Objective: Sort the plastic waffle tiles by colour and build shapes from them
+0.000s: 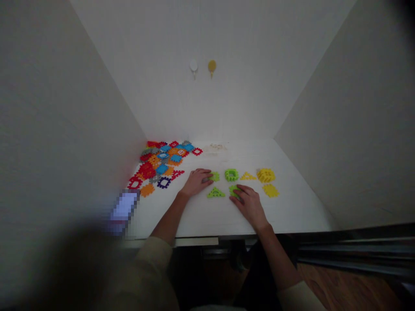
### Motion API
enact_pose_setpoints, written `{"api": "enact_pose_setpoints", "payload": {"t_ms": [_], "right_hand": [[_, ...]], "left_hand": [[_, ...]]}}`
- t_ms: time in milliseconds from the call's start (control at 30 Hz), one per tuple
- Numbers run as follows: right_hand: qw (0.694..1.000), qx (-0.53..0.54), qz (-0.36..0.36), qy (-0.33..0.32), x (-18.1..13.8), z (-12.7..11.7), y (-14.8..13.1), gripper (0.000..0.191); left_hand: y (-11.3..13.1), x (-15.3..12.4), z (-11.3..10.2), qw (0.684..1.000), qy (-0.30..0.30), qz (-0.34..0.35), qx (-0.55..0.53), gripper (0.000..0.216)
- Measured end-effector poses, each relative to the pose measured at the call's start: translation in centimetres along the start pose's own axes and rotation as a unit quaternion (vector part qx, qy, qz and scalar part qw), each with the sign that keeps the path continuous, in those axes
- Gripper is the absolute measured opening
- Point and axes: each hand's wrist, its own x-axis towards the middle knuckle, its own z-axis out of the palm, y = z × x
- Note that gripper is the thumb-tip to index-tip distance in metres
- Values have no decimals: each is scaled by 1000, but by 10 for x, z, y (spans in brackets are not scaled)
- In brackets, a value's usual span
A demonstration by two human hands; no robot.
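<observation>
My left hand (196, 181) has its fingers closed on the edge of a light-green interlocking plastic tile (215, 176) lying on the white table. With thumb and fingers, my right hand (252, 205) grips another green notched tile (234, 191), partly hidden by the fingertips. A green triangle piece (215, 193) lies between the two hands, nearer the front. Behind my right hand sits a small stack of green square frames (231, 175). To its right are a yellow triangle piece (248, 176), a stack of yellow frames (266, 175) and a yellow tile (270, 190).
A heap of mixed red, orange, blue and grey pieces (162, 162) covers the table's back left. A phone-like blurred device (123, 209) lies at the left edge. Pale walls enclose three sides, with two hooks (212, 66) on the back wall.
</observation>
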Motion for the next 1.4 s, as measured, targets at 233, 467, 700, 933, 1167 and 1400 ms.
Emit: {"api": "enact_pose_setpoints", "payload": {"t_ms": [233,467,700,933,1167,1400], "right_hand": [[1000,-1,-6,9,-1,2,2,37],[998,17,20,49,-22,-17,5,40],[998,8,-2,55,-51,-24,13,35],[999,2,-9,50,-49,-21,14,35],[998,3,-3,55,-49,-22,14,32],[999,4,0,54,-47,-24,10,31]], "left_hand": [[2,-1,0,1000,6,-11,-19,36],[-3,-19,-10,992,50,-54,-103,43],[-28,-48,-45,986,84,-125,-68,38],[-79,-5,-78,956,121,-233,134,38],[-92,16,-75,929,93,-302,194,43],[-89,18,-82,933,66,-319,153,36]]}}
